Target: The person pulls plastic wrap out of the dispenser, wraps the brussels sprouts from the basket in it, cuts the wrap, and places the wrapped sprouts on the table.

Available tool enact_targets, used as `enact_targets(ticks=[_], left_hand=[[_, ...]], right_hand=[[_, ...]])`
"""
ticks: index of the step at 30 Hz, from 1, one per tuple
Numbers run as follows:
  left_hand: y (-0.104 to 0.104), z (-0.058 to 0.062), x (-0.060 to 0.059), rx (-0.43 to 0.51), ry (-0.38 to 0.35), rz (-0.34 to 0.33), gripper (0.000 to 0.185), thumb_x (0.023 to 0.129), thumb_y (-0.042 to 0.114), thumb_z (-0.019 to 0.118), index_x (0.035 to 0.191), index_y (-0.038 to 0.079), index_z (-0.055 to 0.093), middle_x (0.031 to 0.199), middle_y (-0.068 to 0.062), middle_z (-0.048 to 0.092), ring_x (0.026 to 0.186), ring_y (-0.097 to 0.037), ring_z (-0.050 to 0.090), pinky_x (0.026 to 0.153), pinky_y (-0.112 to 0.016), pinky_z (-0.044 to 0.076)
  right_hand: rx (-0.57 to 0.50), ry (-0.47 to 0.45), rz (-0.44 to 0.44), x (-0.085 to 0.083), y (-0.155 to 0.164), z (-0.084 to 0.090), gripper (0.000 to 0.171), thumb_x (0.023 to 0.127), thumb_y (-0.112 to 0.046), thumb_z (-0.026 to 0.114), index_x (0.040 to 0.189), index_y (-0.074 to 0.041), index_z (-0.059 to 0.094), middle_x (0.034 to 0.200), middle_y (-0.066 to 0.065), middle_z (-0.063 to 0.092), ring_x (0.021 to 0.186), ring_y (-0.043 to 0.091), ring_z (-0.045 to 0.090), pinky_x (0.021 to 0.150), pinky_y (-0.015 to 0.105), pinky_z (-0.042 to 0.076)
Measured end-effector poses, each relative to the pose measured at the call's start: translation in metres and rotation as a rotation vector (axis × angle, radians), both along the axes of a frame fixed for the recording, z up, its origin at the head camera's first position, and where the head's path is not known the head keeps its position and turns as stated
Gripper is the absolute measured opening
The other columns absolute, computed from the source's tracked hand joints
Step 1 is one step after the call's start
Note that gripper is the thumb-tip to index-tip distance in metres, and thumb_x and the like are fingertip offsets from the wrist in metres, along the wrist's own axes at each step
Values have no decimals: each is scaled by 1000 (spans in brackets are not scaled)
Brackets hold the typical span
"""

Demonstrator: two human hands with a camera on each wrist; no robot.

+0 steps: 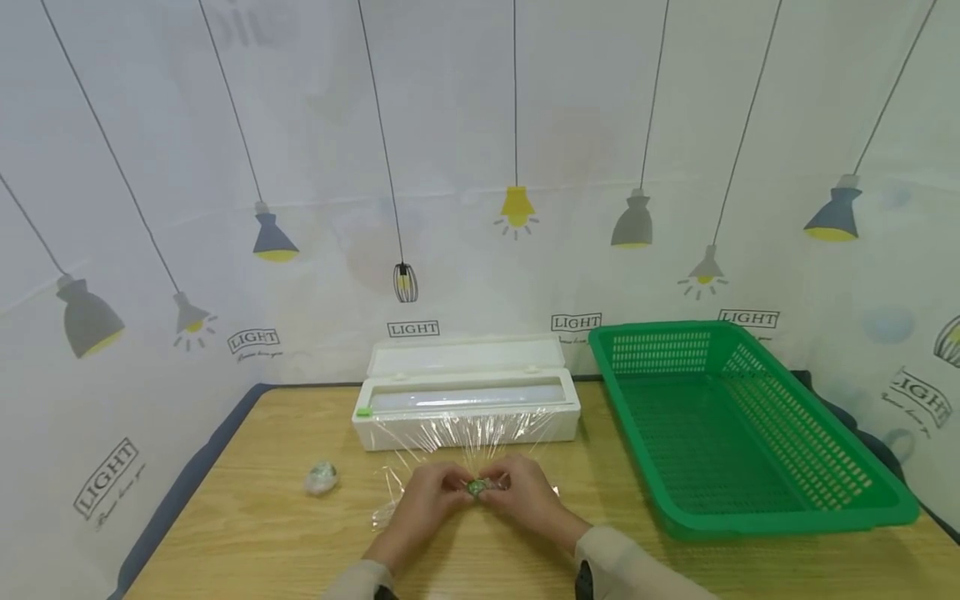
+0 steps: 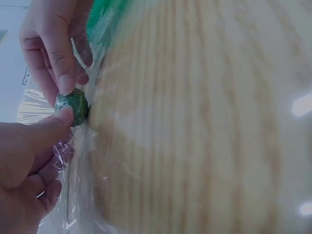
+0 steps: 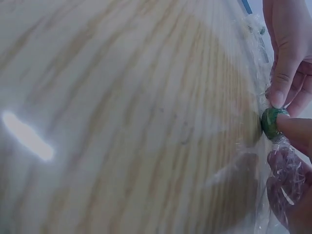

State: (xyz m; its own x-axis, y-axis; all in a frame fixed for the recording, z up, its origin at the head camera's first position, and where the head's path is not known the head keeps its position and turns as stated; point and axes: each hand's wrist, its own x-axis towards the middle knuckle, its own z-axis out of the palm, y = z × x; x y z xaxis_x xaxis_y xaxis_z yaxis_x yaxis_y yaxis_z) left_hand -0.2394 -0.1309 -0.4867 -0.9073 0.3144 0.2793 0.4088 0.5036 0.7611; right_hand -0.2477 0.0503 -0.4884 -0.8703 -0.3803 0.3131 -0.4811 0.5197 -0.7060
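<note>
In the head view my left hand [image 1: 426, 502] and right hand [image 1: 522, 497] meet in front of a white cling film dispenser [image 1: 465, 432]. Between their fingertips is a small round green thing [image 2: 73, 105], dark and mottled, its exact kind unclear. Both hands pinch it, thumbs pressed on its near side, as the right wrist view also shows. Clear cling film [image 1: 480, 429] fans from the dispenser down to the fingers, gathered into creases. More crumpled film [image 3: 287, 170] bunches under my right fingers. Left of the hands lies a film-wrapped ball [image 1: 322, 478] with green showing through.
A large green plastic basket [image 1: 750, 523] stands at the right of the wooden table [image 1: 247, 533]. The dispenser's lid [image 1: 465, 358] is raised, and a film roll [image 1: 465, 398] shows inside. Behind the table hangs a pale backdrop [image 1: 465, 125] printed with lamps.
</note>
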Motion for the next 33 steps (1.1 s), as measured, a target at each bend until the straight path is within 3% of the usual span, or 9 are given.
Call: enact_targets(ticks=[7,14,21,26,33], left_hand=[[-1,6,-4,-61,-29,-1,15,76,7,71,90,4,68,81,-1,66,74,-14,59,69,-27,49],[3,10,-2,-215,100,63,28,72,14,76,97,8,67,92,-2,60,84,-19,56,73,-33,47],[8,7,-4,-169,126,68,19,73,9,73,91,9,67,90,1,64,83,-15,58,76,-34,47],[7,8,-11,-147,80,44,15,75,12,72,89,9,68,84,3,66,78,-11,59,74,-30,48],[5,11,-17,-123,-48,7,12,76,9,71,89,9,69,84,3,67,81,-14,60,77,-34,48]], right_hand=[[-1,1,39,-5,0,-2,23,68,-1,75,90,-2,68,84,4,65,71,12,56,63,21,47],[59,1,52,-12,1,-1,19,73,-5,73,91,-2,68,80,0,64,69,9,54,61,21,45],[64,6,71,-15,3,1,16,75,-5,71,91,-2,69,81,2,66,70,10,55,62,23,45],[63,2,36,-17,1,1,15,77,-9,72,91,-4,70,81,1,66,68,6,54,60,21,44],[75,8,-111,-9,-5,3,20,73,-12,75,92,-6,71,85,3,60,73,14,55,59,24,44]])
